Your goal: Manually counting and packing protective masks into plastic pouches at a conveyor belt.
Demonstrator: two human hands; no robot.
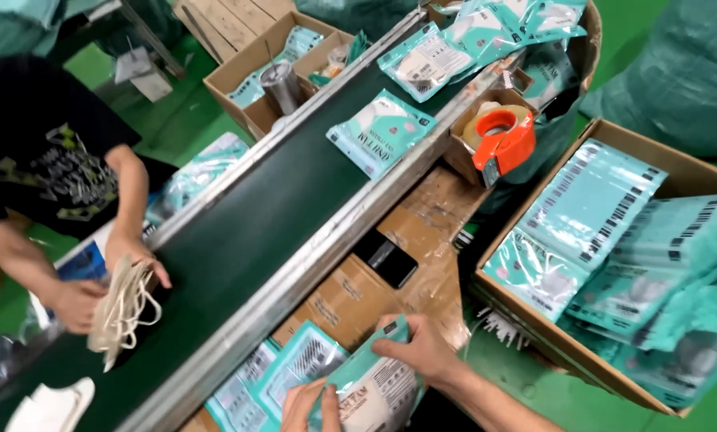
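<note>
Here the left hand [309, 404] and right hand [416, 350] both grip one teal packet [372, 390], fingers closed on it, beside a box [534, 320] already holding many packets, with more lying on the belt [238, 232].

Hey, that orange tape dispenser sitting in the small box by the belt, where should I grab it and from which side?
Take the tape dispenser by its orange body, coming from above. It stands up out of the small box, whose walls block its sides, and the tape roll sits at its upper left, so probably close your fingers across the body.
</note>
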